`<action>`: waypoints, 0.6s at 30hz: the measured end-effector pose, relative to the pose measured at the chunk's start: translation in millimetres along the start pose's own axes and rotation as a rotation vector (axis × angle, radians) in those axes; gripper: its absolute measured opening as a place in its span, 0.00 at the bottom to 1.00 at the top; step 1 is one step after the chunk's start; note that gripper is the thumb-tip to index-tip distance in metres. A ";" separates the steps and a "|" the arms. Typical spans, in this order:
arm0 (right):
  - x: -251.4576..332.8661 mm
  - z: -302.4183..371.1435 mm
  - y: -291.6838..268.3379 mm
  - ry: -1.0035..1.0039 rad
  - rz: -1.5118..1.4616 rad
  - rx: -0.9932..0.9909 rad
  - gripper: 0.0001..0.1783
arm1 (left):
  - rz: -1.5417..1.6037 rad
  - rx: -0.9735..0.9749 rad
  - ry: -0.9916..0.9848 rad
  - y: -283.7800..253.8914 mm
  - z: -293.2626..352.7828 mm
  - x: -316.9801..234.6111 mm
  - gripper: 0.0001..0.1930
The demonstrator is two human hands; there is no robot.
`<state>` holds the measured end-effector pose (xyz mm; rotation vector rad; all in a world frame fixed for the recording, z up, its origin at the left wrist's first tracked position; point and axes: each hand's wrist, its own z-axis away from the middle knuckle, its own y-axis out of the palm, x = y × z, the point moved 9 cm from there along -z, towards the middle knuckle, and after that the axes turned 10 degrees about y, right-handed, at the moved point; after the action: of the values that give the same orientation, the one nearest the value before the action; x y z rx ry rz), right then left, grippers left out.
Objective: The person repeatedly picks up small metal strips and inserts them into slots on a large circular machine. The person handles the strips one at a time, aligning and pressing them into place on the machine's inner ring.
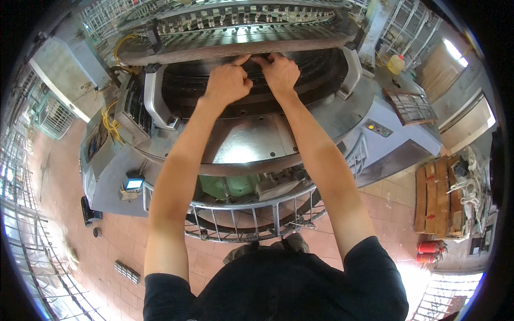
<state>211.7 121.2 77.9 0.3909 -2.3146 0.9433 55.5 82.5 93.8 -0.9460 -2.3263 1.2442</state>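
Note:
Both my arms reach forward into a large round knitting machine, up to the underside of its brown-edged upper ring (235,54). My left hand (227,84) has its index finger stretched toward the rim and its other fingers curled. Close on its right, my right hand (279,76) is bent, its fingertips at the ring's lower edge, partly hidden. The fingertips of the two hands nearly meet; anything between them is too small or hidden to make out. Below the hands lies the dark, stepped inner bowl (241,109), in front of it a shiny metal plate (243,142).
Grey brackets (155,96) hold the ring at both sides. A curved metal railing (276,216) runs before my body. At left is a small lit screen (134,184); at right, a button panel (378,127), a yellow jug (396,64) and wooden crates (439,198). Red fire extinguishers (428,249) stand beyond.

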 end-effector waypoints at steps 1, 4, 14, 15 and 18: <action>4.0 1.0 -1.5 -0.031 0.035 0.009 0.31 | 0.045 -0.103 -0.018 -5.6 14.6 -10.0 0.12; 1.9 -0.7 9.0 0.014 0.137 0.143 0.30 | 0.129 -0.282 -0.037 -16.3 53.4 -35.2 0.13; 2.2 15.2 56.9 0.497 -1.221 0.824 0.06 | 0.167 -0.374 -0.116 -12.8 68.5 -27.4 0.12; 3.7 13.3 53.4 0.474 -1.244 0.809 0.06 | 0.166 -0.371 -0.121 -12.0 69.1 -27.0 0.12; -2.2 12.5 50.8 0.481 -1.082 0.810 0.07 | 0.176 -0.365 -0.133 -8.8 68.5 -24.9 0.13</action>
<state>184.1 148.2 42.4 1.3707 -0.9173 1.1289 31.1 20.5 63.2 -1.2419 -2.6837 0.9862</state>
